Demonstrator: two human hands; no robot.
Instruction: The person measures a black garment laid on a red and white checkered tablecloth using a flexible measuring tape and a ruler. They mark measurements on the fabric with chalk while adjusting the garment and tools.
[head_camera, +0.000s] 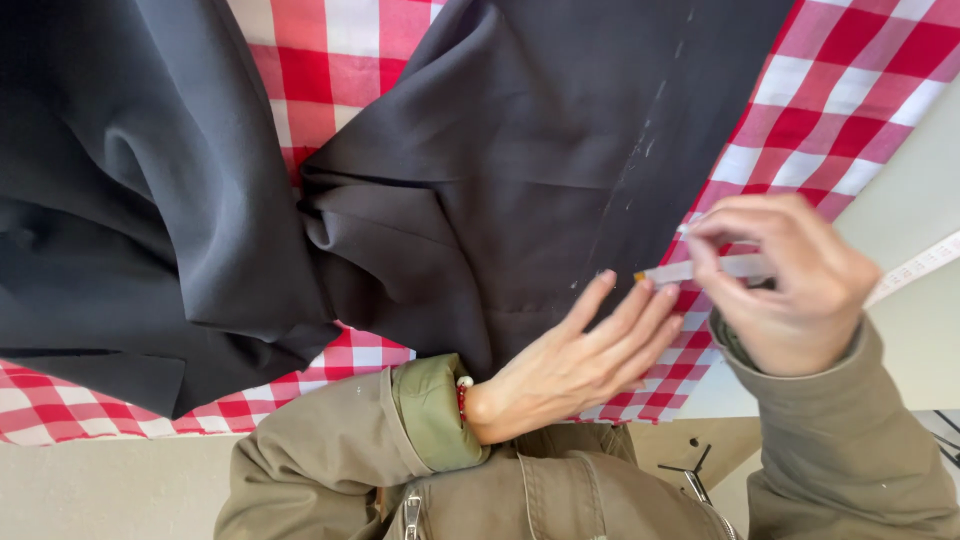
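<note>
Left hand flat, fingers spread open, pressing dark garment at five o'clock. Right hand at three o'clock, fingers pinched shut on white measuring tape, its end just beside the garment's chalk-marked edge. Underneath, red-and-white checked cloth.

Clad in an olive-green cloth jacket with a metal zip pull at the chest. Left sleeve finished in a thick, lighter-green folded cuff. At the left wrist, a thin bracelet of red and white beads. Right sleeve of the same olive cloth, loosely creased. Both hands bare.
</note>
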